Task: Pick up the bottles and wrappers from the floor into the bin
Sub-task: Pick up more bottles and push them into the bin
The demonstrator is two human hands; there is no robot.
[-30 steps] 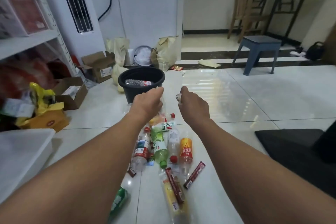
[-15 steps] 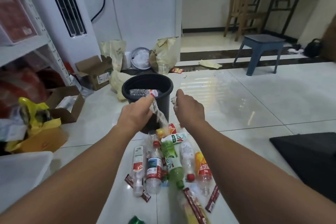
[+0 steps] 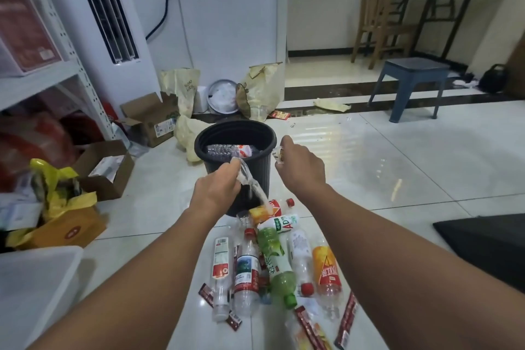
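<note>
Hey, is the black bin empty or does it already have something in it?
Not empty. A clear plastic bottle with a red-and-white label lies on its side inside the round black plastic bin; how full it is cannot be told.

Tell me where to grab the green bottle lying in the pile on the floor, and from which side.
Take the green bottle around its lower body near the green cap, coming down from above with the fingers across its width. It lies flat on the tiles with the cap end toward the person and uncovered, while its far end is wedged among other bottles, so the near end looks easiest to lift.
</note>
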